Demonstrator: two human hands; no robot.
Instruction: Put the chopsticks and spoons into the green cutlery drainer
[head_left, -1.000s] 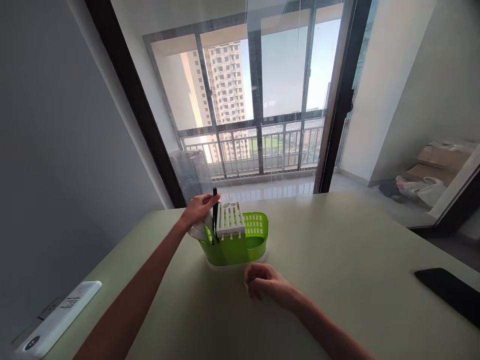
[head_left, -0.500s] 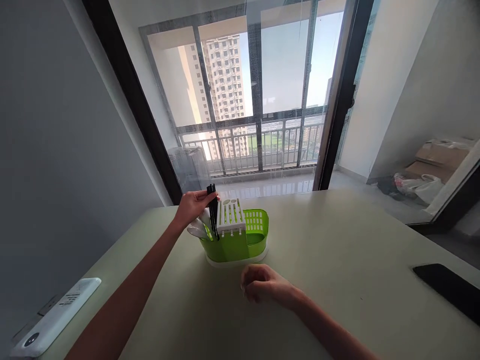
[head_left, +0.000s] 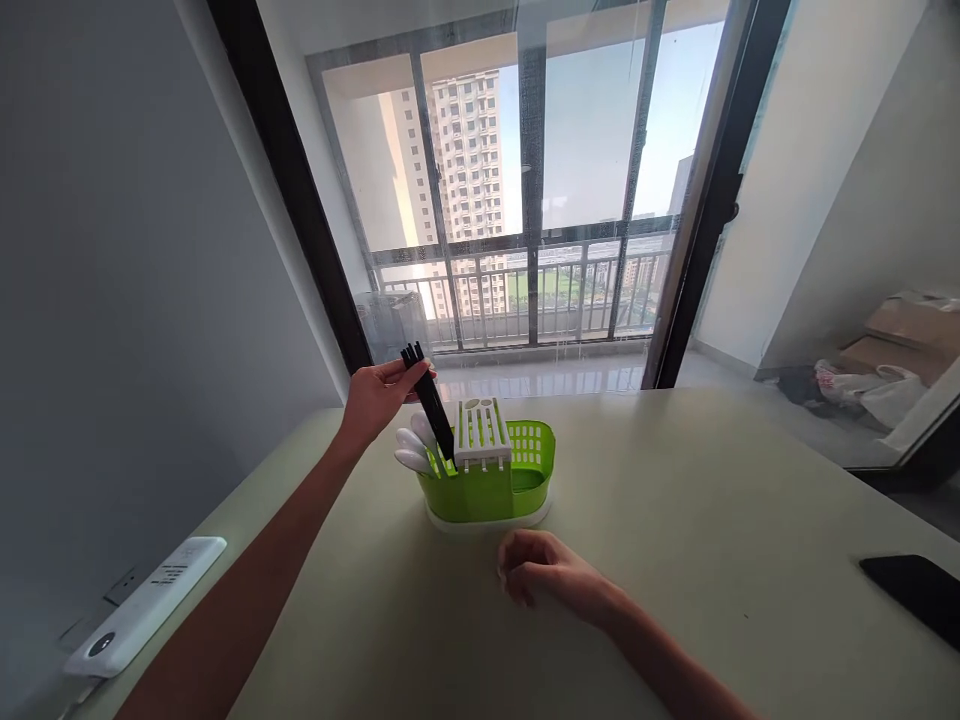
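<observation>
A green cutlery caddy [head_left: 487, 490] with a white slotted insert [head_left: 481, 432] stands on the pale table [head_left: 675, 520]. My left hand [head_left: 377, 395] grips the top of a bundle of black chopsticks [head_left: 430, 402], which leans left with its lower end in the caddy's left compartment. White spoons [head_left: 411, 448] stick out of that same compartment, just below my hand. My right hand [head_left: 541, 575] rests on the table in front of the caddy, fingers loosely curled with nothing visible in them.
A white power strip [head_left: 146, 605] lies at the table's left edge near the wall. A black phone [head_left: 911, 590] lies at the right edge. Behind the table is a glass balcony door; boxes and bags sit on the floor at far right.
My left hand has lifted the black chopsticks higher and tilted their tops to the left. The right hand has stayed in front of the caddy.
</observation>
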